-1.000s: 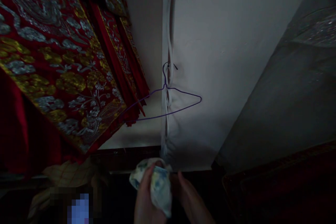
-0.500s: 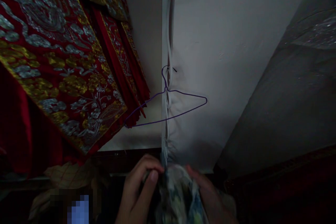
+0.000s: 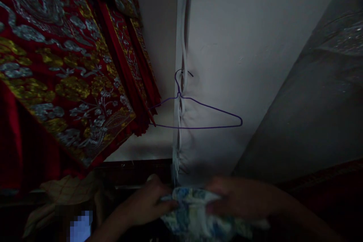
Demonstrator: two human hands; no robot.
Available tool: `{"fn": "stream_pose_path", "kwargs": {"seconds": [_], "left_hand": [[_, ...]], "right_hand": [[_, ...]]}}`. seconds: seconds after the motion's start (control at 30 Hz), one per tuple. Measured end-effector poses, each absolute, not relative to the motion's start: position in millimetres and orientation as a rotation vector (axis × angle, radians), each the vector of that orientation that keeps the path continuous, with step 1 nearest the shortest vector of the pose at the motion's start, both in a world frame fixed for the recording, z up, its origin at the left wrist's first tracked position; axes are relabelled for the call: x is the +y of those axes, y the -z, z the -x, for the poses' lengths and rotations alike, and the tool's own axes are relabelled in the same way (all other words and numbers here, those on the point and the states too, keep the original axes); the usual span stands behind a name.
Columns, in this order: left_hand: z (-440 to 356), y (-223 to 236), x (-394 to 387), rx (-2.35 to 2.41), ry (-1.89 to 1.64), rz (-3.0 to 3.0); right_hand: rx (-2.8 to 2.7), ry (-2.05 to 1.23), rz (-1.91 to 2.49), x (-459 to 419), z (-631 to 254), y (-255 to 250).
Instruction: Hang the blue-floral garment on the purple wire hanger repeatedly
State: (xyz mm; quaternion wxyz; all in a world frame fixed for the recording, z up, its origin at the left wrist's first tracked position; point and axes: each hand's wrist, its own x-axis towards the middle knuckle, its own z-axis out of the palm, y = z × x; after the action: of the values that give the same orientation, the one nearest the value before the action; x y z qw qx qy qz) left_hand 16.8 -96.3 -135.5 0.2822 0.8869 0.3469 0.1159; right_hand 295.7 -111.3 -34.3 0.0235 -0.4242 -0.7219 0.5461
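Note:
A white cloth with a blue and yellow-green pattern (image 3: pixel 193 215) is stretched between my two hands at the bottom of the view. My left hand (image 3: pixel 151 200) is closed on its left edge, thumb on the near side. On the other side, my right hand (image 3: pixel 227 196), blurred and dark, grips the cloth with its fingers folded over. What kind of cloth item it is, I cannot make out. Above my hands a purple wire hanger (image 3: pixel 210 127) hangs bare on the wall; its left end is behind red fabric.
Red embroidered drapery (image 3: pixel 85 90) with gold and silver patterns hangs at the left. White cords (image 3: pixel 184 45) run down the wall corner. A checked cloth (image 3: pixel 70 189) and a pixelated bluish patch are at lower left. A grey translucent sheet (image 3: pixel 312 102) covers the right side.
The cloth went from a bunch in my left hand to being spread between both hands. My right forearm has swung outward to the right. The hanger has turned slightly on its hook.

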Motion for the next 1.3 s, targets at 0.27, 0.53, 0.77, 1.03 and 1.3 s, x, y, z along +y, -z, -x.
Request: {"fn": "stream_pose_path", "kwargs": {"seconds": [0.27,0.53,0.77,1.03,1.3], "left_hand": [[30.7,77.8,-76.6,1.441,-0.547,-2.331],[48.3,85.9,-74.9,1.467,-0.187,-2.262],[52.6,45.5,-41.3,1.581,-0.735,-2.319],[23.9,17.4,-9.6,1.192,-1.242,-2.312],[27.7,-3.1,3.3,1.194,-1.115,-2.435]], "right_hand": [[-1.603,-0.874,1.209,-27.4,-277.8,37.3],[-1.782,-0.437,1.350,11.2,-295.2,73.6],[-1.758,-0.471,1.417,-0.4,-312.7,51.2],[-1.686,-0.810,1.163,-19.6,-292.0,70.9],[-1.452,-0.445,1.282,-27.7,-342.1,53.9]]}}
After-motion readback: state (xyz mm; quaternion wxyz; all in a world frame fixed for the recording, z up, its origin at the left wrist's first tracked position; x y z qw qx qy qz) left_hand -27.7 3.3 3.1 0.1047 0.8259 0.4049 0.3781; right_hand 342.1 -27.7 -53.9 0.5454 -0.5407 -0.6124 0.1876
